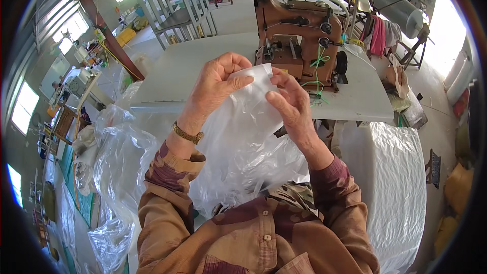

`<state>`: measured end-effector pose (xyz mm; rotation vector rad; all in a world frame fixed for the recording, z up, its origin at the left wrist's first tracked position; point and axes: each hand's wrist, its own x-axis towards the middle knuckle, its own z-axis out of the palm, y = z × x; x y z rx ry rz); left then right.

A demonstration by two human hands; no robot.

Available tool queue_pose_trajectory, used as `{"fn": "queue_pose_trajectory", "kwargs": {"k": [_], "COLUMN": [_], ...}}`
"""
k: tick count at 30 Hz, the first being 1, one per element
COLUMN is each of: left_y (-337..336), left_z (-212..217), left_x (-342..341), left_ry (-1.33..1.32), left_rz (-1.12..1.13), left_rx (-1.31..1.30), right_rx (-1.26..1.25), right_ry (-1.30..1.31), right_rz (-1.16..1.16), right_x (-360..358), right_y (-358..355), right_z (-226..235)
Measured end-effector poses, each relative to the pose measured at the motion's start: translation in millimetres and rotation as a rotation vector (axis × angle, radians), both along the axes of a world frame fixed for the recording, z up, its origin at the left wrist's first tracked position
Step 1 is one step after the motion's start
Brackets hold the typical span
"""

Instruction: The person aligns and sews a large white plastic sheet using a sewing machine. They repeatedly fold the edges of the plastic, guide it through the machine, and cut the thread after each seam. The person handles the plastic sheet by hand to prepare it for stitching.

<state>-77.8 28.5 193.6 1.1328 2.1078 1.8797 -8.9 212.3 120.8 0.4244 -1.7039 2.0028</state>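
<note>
A sheet of clear, whitish plastic film [248, 106] hangs from my two raised hands and drops in crumpled folds over my lap. My left hand [220, 81] pinches its upper edge, thumb on the near face. At the film's upper right corner, my right hand [293, 102] holds the side edge with curled fingers, its thumb bent close by. Whether the film is a single layer or a bag, I cannot tell. Just beyond my hands stands a brown sewing machine [299, 35] on a pale table [177, 71]. Green thread [318, 63] dangles from its right side.
A tall stack of white plastic [385, 187] stands at my right, below the table edge. Loose clear film [122, 157] is heaped at my left. Farther off are a grey metal rack [177, 10], a brown post [101, 25] and a large grey roll [398, 10].
</note>
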Motion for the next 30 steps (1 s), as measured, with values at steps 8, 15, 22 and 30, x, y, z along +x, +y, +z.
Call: {"fn": "queue_pose_trajectory", "kwargs": {"k": [8, 15, 22, 30], "left_y": [-3, 0, -1, 3], "left_z": [-2, 1, -1, 4], "left_x": [5, 16, 19, 30], "left_ry": [0.061, 0.094, 0.080, 0.072], "left_rz": [0.020, 0.045, 0.053, 0.038], "left_rx": [-0.087, -0.149, -0.148, -0.209], "right_rx": [-0.075, -0.082, -0.172, -0.170], "right_ry": [0.038, 0.153, 0.178, 0.223], "right_rz": [-0.039, -0.131, -0.053, -0.129], "right_x": [-8, 4, 13, 10], "right_y": [-15, -22, -26, -30], "right_z": [7, 3, 5, 4]}}
